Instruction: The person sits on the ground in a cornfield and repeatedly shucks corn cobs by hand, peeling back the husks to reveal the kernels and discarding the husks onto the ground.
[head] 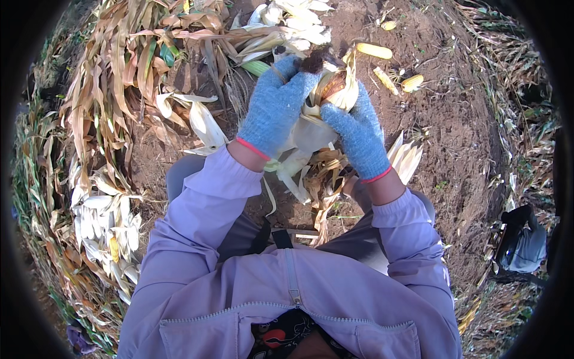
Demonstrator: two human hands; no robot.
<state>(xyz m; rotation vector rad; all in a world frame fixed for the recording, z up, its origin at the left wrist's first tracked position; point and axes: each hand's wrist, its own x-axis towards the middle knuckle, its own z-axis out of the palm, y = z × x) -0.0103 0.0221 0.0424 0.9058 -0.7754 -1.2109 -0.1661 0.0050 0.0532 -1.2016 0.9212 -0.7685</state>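
In front of me an ear of corn [334, 85] is partly bared, with reddish-brown kernels showing between its pale husk leaves and dark silk [316, 60] at its tip. My right hand [358, 130], in a blue knit glove with a red cuff, grips the ear from the right. From the left, my left hand [278, 103], gloved alike, has its fingers closed around the dark silk and husk near the tip. Loose pale husk [309, 134] hangs below, between the two hands. Some of my fingertips are hidden behind the husk.
Bare corn cobs [374, 50] lie on the brown soil [439, 121] at upper right. Dry corn stalks [121, 58] are heaped at left, with pale husks [105, 220] below them. More husks [291, 22] lie ahead. A dark bag [522, 242] sits at far right.
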